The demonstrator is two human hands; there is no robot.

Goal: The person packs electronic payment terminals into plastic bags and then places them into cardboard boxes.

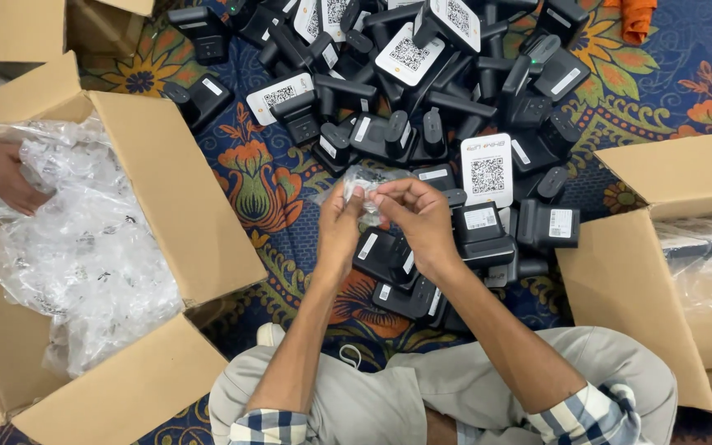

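My left hand (338, 224) and my right hand (419, 221) are raised together over my lap, both pinching a small clear plastic bag (362, 183) with a small part inside. Just beyond them lies a big heap of black plastic stands (422, 107), several carrying white square cards with printed codes (486, 170). A few black stands (389, 262) lie right under my wrists.
An open cardboard box (166, 189) at the left is full of small clear bags (76, 247); another person's hand (2, 175) reaches into it. A second open cardboard box (644, 272) stands at the right. A patterned blue floral cloth (265, 189) covers the floor.
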